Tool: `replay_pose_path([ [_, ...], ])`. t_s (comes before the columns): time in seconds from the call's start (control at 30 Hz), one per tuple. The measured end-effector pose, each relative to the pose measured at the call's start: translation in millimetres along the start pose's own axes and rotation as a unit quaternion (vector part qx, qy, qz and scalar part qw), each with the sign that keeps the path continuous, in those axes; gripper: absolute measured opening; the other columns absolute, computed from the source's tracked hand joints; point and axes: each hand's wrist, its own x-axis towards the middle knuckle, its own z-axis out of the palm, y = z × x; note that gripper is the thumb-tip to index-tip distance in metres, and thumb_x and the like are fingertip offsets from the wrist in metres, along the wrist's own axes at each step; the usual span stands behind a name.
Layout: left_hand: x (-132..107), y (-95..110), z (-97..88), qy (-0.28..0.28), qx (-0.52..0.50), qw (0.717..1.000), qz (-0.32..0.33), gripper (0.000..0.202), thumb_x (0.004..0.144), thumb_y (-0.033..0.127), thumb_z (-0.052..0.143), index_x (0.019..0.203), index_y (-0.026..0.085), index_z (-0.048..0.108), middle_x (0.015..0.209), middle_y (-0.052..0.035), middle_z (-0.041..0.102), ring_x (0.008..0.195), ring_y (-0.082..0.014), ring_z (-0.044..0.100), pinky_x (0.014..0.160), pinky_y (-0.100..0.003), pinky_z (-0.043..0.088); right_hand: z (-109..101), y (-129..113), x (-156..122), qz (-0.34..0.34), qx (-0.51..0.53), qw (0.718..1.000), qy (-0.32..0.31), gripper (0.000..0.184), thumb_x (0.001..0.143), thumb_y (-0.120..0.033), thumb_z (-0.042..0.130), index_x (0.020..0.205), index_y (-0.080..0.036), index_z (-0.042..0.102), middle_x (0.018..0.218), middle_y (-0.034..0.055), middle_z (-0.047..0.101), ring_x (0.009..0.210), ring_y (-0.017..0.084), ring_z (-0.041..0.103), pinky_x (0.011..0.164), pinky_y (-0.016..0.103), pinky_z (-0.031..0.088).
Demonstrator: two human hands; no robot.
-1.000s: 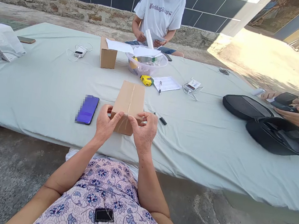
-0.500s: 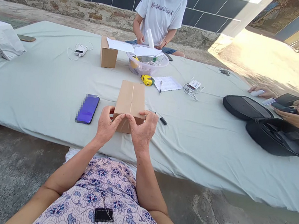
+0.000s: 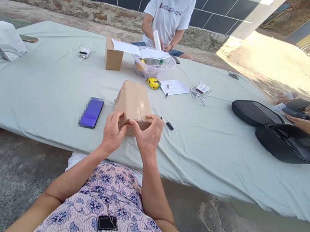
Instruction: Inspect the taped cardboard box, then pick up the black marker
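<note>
Since the earlier frame, the cardboard box (image 3: 135,100) has turned, exposing its left face and shiny tape on top. The left hand (image 3: 114,131) is clamped on its near left corner, the right hand (image 3: 150,134) on its near right edge, thumbs close together. The box is at the bench's (image 3: 47,78) near side, between a phone (image 3: 92,113) and a black cap (image 3: 170,126). Beyond sits a yellow tape measure (image 3: 153,83), beside a printed sheet (image 3: 177,87).

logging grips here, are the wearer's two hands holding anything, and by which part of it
The taped cardboard box, by its end nearest the wearer: the left hand at that end's left side, the right hand at its right.
</note>
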Motion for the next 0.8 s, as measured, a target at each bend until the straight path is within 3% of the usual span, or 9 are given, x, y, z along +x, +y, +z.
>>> replay_pose_path([
  [0.17,0.0,0.2,-2.8,-0.003,-0.022,1.0,-0.012,0.03,0.09,0.028,0.066,0.119,0.022,0.059,0.12,-0.0123,0.066,0.114,-0.0275,0.062,0.093,-0.044,0.056,-4.0,3.1,2.7,-0.031,0.03,0.999,0.008,0.053,0.092,-0.075,0.058,0.107,-0.024,0.061,0.108,0.0098,0.067,0.107,0.027,0.059,0.095,0.047,0.052],
  [0.37,-0.7,1.8,-4.7,-0.01,-0.049,0.998,-0.036,0.032,0.088,0.028,0.067,0.119,0.022,0.06,0.121,-0.0125,0.067,0.114,-0.0275,0.062,0.091,-0.043,0.056,-7.3,1.9,2.5,-0.01,0.04,0.999,0.005,0.046,0.088,-0.068,0.069,0.102,-0.024,0.064,0.106,0.0084,0.067,0.105,0.026,0.06,0.091,0.045,0.054],
  [0.57,1.0,2.0,-7.8,-0.004,-0.099,0.993,-0.065,0.035,0.088,0.031,0.066,0.121,0.021,0.062,0.122,-0.0127,0.067,0.116,-0.0267,0.063,0.092,-0.041,0.055,-15.5,-2.1,2.6,-0.01,0.106,0.994,-0.018,0.027,0.1,-0.047,0.059,0.104,-0.024,0.072,0.105,0.0085,0.064,0.103,0.023,0.061,0.077,0.035,0.056],
  [0.8,2.5,7.2,-9.9,0.001,-0.126,0.99,-0.064,0.037,0.088,0.037,0.068,0.121,0.022,0.063,0.122,-0.0107,0.069,0.113,-0.0247,0.065,0.087,-0.037,0.054,-24.0,-10.6,3.2,0.009,0.135,0.991,-0.003,0.022,0.097,-0.043,0.064,0.104,-0.025,0.075,0.104,0.0074,0.061,0.103,0.022,0.061,0.074,0.032,0.057],
])
